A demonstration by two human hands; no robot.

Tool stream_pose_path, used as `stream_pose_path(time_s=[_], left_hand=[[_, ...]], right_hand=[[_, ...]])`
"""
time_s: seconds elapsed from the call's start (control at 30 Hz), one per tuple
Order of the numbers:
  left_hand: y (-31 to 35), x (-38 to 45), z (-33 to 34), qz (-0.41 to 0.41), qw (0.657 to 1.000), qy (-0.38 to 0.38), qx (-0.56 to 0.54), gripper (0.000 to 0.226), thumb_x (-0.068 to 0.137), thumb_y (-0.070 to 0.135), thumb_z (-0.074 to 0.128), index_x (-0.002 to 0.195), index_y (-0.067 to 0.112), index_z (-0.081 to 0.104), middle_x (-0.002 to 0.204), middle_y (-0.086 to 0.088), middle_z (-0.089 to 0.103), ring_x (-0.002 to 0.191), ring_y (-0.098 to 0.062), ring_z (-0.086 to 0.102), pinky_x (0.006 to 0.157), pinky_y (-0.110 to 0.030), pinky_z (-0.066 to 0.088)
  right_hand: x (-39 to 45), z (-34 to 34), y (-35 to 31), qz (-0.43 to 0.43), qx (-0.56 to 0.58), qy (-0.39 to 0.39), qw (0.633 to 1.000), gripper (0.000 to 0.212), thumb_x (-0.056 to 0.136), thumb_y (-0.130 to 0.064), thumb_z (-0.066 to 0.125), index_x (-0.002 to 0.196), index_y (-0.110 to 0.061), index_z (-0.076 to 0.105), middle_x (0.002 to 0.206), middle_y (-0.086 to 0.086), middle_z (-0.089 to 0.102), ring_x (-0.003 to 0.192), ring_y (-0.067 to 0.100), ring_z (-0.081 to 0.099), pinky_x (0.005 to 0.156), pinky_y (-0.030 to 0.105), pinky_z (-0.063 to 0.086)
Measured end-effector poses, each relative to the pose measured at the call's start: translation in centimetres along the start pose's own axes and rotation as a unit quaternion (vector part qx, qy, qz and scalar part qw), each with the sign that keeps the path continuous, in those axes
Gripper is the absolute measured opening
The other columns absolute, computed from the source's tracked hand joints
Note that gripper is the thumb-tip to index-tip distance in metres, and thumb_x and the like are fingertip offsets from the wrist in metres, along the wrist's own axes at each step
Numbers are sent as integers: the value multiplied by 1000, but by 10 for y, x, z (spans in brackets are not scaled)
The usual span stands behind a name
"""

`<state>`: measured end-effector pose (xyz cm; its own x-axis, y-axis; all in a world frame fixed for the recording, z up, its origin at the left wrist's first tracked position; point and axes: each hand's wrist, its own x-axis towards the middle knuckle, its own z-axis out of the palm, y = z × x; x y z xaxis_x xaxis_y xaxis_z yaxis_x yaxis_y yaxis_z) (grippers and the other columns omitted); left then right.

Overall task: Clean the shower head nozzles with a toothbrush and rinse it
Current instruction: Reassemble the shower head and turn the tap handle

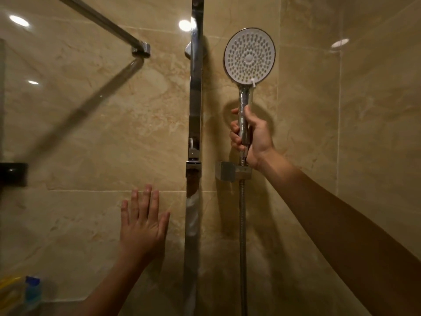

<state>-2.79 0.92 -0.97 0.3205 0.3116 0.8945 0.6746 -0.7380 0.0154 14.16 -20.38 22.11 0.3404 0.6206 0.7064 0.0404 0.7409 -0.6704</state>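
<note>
The round shower head faces me, white face dotted with several grey nozzles, on a chrome handle. My right hand is wrapped around that handle, just above the chrome wall bracket. A metal hose hangs straight down from the bracket. My left hand is raised at lower left with fingers spread, flat against or close to the glass panel, holding nothing. No toothbrush is in view.
A vertical chrome door frame stands between my hands. A chrome brace bar runs from the top left to the glass. A dark fitting sits at the left edge. Blue-capped and yellow bottles show at bottom left. Beige marble tiles cover the walls.
</note>
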Motion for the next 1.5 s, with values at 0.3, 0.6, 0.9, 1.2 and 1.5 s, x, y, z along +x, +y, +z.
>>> stream_pose_path(time_s=[0.3, 0.6, 0.9, 1.2, 1.5], left_hand=[[1, 0, -1, 2, 1000, 3, 1, 71, 96, 52, 19, 155, 14, 6, 164, -10, -3, 150, -32, -3, 120, -51, -6], [-2, 0, 1, 4, 1000, 1, 4, 73, 96, 53, 20, 156, 14, 5, 164, -10, -3, 150, -33, -2, 119, -52, -5], [-1, 0, 1, 4, 1000, 4, 12, 73, 96, 53, 19, 155, 13, 5, 164, -11, -3, 150, -33, -3, 119, -52, -5], [-1, 0, 2, -2, 1000, 8, 9, 72, 96, 52, 19, 155, 14, 4, 164, -10, -5, 150, -32, -4, 119, -50, -8], [-4, 3, 5, -7, 999, -16, 30, 73, 97, 54, 20, 156, 15, 3, 164, -9, -3, 150, -32, -4, 118, -46, -14]], right_hand=[[-15, -3, 7, -7, -4, -12, 1000, 27, 103, -35, 39, 98, -11, 47, 68, 4, 45, 52, 17, 41, 51, 29, 33], [-30, -8, 12, -13, -74, -12, 997, 32, 105, -38, 33, 107, -9, 46, 71, 4, 48, 57, 19, 45, 57, 31, 38], [-39, -7, 15, -9, -107, -36, 994, 31, 105, -36, 33, 108, -10, 48, 73, 4, 51, 63, 15, 48, 58, 25, 44], [-42, -11, 14, -8, -133, -37, 990, 39, 103, -39, 36, 118, -9, 55, 85, 11, 64, 78, 21, 58, 70, 29, 49], [-50, -18, 2, 24, -228, -4, 973, 45, 98, -52, 44, 120, -14, 51, 107, 9, 71, 95, 19, 64, 82, 38, 49]])
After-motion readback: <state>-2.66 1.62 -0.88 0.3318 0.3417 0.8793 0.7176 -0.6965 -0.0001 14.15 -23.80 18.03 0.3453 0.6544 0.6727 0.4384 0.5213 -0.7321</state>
